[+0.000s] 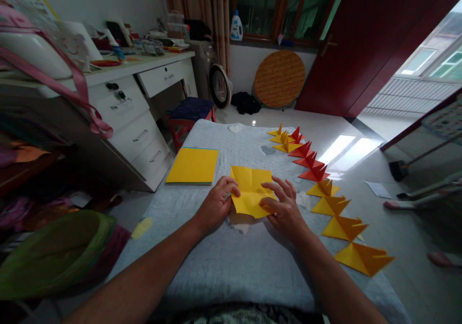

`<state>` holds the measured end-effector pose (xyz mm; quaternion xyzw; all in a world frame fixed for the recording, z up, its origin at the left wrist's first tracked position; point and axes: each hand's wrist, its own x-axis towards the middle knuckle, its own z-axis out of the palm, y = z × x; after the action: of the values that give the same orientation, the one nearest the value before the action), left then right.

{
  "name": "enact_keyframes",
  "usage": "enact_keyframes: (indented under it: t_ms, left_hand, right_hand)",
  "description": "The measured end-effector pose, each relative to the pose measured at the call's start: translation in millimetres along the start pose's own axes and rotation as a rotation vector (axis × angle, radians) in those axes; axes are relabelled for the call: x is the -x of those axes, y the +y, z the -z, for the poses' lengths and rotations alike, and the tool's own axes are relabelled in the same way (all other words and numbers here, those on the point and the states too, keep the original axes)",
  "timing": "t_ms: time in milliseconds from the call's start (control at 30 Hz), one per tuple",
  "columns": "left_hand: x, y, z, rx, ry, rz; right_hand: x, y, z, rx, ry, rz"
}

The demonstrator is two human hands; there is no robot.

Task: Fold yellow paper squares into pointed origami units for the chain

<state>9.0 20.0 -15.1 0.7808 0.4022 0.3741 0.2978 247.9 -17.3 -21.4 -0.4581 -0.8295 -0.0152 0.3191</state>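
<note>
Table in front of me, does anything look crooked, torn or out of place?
Nothing stands out. The folded paper pieces run in a tidy row along the right side of the cloth, the stack of yellow sheets lies square, and the left hand pinches the creased yellow sheet, the right hand flat on it.

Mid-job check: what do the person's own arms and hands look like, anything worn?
The left hand and right hand are ungloved, with no ring, watch or bracelet visible. The left forearm and right forearm are bare, no sleeve in view.
</note>
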Motion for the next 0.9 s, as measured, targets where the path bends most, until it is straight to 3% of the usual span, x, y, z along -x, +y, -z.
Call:
enact_keyframes:
  t_ms: [167, 333, 433, 567, 667, 767, 900]
  left_hand:
    - [3, -7, -3.1, -0.173, -0.074, -0.06]
    - [10, 2, 4.3, -0.481, 0.031, -0.302]
    - [13, 7, 8.0, -0.568, -0.004, -0.387]
    - [15, 9, 9.8, -0.689, -0.179, -0.32]
    - [14, 7, 11.8, -0.739, -0.237, -0.212]
    - [13, 2, 13.7, -0.703, -0.218, -0.152]
    - [12, -6, 14.4, -0.485, -0.112, -0.128]
  right_hand:
    - [-3, -17, -10, 0.089, -0.092, 0.022]
    - [-5, -26, -19, 0.242, -0.108, -0.015]
    - [-5, -28, -19, 0.223, -0.127, -0.024]
    - [-6, -27, -13, 0.062, -0.183, -0.029]
    - [-6, -22, -7, -0.084, -0.205, 0.001]
    - [-4, -17, -4, -0.148, -0.205, 0.031]
    - [-2, -15, -4, -0.165, -0.229, 0.019]
